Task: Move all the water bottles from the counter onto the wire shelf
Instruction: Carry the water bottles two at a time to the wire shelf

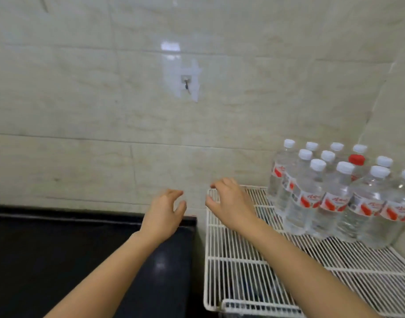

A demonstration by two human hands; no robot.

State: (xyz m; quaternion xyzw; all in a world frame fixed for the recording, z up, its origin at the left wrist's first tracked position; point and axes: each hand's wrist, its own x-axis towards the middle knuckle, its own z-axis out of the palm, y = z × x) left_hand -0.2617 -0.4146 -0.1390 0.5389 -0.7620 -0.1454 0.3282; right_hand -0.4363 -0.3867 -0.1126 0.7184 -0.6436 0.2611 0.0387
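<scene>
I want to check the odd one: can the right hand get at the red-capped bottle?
Probably yes, but only from above: the empty right hand hovers over the wire shelf, and white-capped bottles crowd around the red-capped bottle, leaving just its cap free.

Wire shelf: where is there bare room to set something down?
The back right corner is crowded with water bottles. The wire shelf is bare to their left and in front of them, down to its near rim.

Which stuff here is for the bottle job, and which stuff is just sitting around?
For the job: bottles, all standing on the shelf; counter; left hand and right hand, both holding nothing.
Just there: hook; wall.
</scene>
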